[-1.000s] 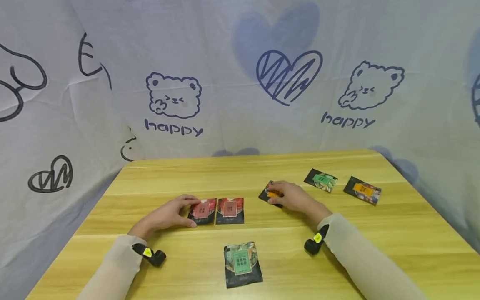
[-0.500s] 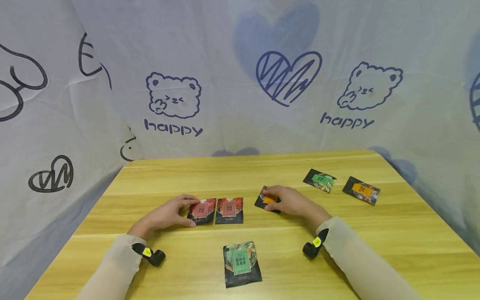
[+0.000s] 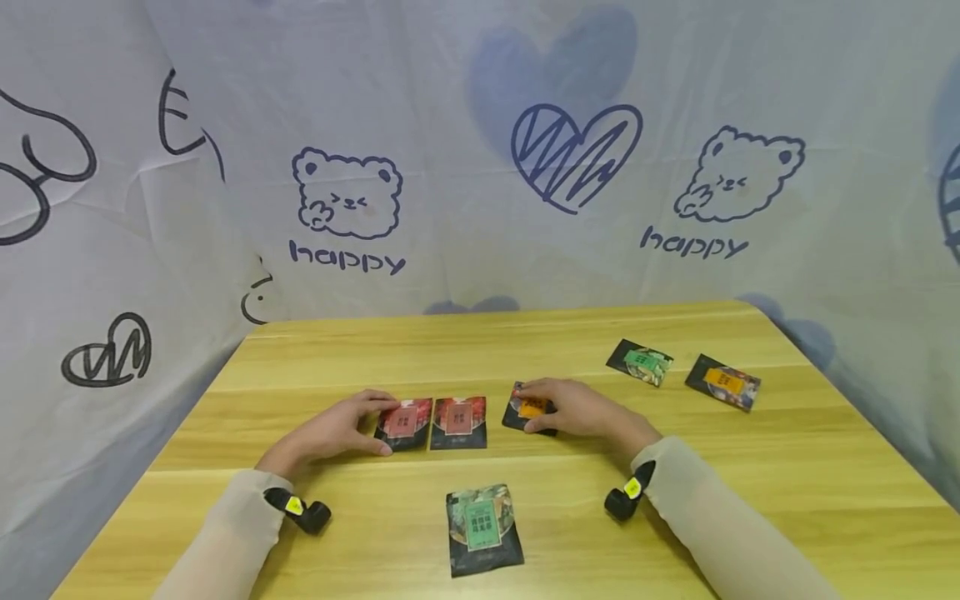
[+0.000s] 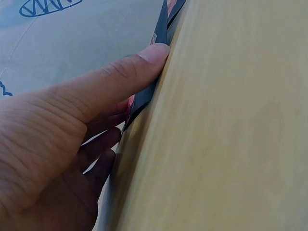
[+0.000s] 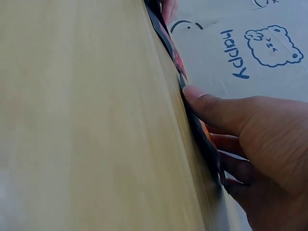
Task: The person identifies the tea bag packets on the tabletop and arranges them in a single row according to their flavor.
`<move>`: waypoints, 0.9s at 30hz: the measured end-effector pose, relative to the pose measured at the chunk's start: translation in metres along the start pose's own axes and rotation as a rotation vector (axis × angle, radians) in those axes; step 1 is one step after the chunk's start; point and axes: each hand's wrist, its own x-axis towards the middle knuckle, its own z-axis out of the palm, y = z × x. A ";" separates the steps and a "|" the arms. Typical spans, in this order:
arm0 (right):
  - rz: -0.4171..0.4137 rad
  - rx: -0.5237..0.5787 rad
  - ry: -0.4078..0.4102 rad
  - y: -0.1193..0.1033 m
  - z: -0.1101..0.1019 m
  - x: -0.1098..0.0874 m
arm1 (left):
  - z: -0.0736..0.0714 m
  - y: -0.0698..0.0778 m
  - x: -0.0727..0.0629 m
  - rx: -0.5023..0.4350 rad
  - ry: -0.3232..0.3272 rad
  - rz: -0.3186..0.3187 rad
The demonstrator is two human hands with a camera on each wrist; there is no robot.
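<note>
While left hand [image 3: 347, 426] pinches red packet [image 3: 406, 423], orange-labelled packet [image 3: 532, 408] lies under gripping right hand [image 3: 583, 408]

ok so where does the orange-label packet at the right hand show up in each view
Head: the orange-label packet lies just right of centre, below mid-height, partly covered by the right hand.
Left wrist: I can't see it in this picture.
Right wrist: right of centre, almost edge-on, against the right hand.
Shared landmark: the wooden table, in all three views.
</note>
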 end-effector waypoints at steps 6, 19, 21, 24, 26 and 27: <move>-0.021 0.021 -0.014 -0.004 0.002 0.002 | 0.001 0.000 -0.001 -0.002 0.003 -0.004; -0.073 -0.020 -0.038 -0.013 0.008 0.003 | 0.001 0.004 -0.002 0.024 0.001 -0.009; -0.081 -0.023 -0.038 -0.015 0.009 0.003 | 0.001 0.004 -0.002 0.017 0.000 -0.010; -0.092 -0.037 -0.038 -0.017 0.009 0.004 | 0.001 0.004 -0.002 0.015 0.000 -0.011; -0.096 -0.044 -0.037 -0.017 0.010 0.004 | 0.001 0.004 -0.001 0.011 0.001 -0.011; -0.099 -0.046 -0.038 -0.017 0.010 0.004 | 0.001 0.004 -0.001 0.011 0.001 -0.011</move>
